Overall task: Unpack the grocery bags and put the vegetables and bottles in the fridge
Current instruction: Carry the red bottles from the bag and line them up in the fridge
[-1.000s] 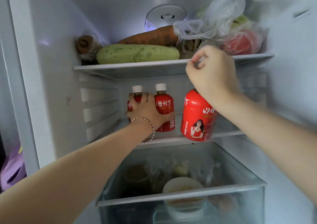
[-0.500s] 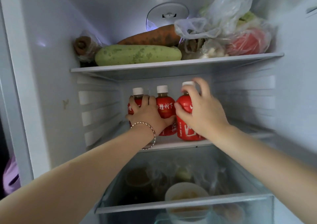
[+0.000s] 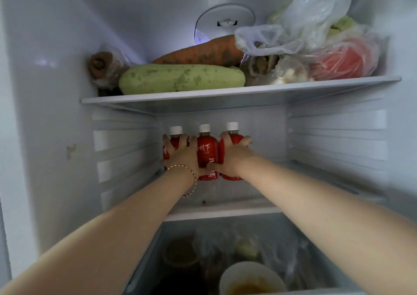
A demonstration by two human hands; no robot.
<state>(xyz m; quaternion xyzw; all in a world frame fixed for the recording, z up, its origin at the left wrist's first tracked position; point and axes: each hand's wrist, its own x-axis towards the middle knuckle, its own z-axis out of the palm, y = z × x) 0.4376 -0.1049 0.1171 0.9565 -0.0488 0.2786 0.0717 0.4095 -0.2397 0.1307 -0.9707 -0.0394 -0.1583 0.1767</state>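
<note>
Three red bottles with white caps stand upright in a row at the back of the fridge's middle shelf. My left hand, a bracelet on its wrist, wraps the left bottle. The middle bottle stands between my hands. My right hand grips the right bottle. On the top shelf lie a pale green squash, a large carrot and plastic bags of vegetables.
Below the middle shelf sits a clear drawer holding a white bowl, a dark jar and bagged items. The middle shelf has bare room to the right of the bottles. Ribbed fridge walls close in left and right.
My right hand brought the third bottle down from the top shelf's edge, set it upright beside the other two and pushed it back. Both hands and all the bottles moved deeper into the shelf.
</note>
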